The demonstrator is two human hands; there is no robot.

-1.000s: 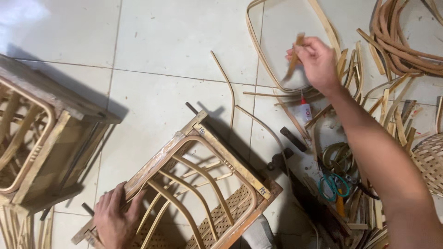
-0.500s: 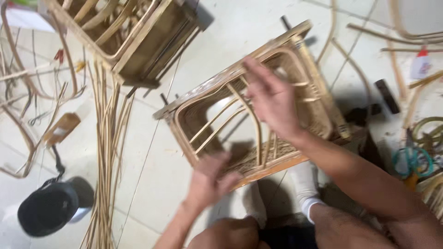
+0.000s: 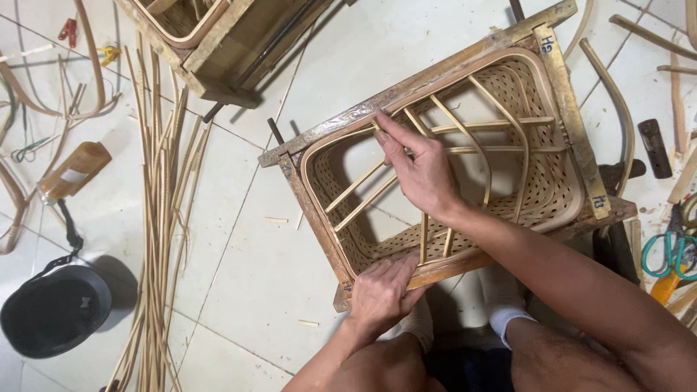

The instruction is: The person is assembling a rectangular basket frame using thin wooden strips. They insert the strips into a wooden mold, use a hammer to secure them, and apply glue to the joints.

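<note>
- Wooden frame (image 3: 563,94) w/ half-woven basket (image 3: 552,190) lies on floor betw. the knees.
- Left hand (image 3: 382,289) grips frame's near edge, steadying it.
- Right hand (image 3: 421,170), fingers loosely spread, presses cane ribs (image 3: 479,125) inside; holds nothing.

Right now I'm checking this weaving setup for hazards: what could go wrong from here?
The right hand presses on thin cane ribs inside the wooden frame; a rib could snap or spring out. The left hand grips the frame's near edge, which looks rough, so splinters seem possible. Loose cane strips and green-handled scissors lie on the tiled floor close by, where someone might slip or get cut.
</note>
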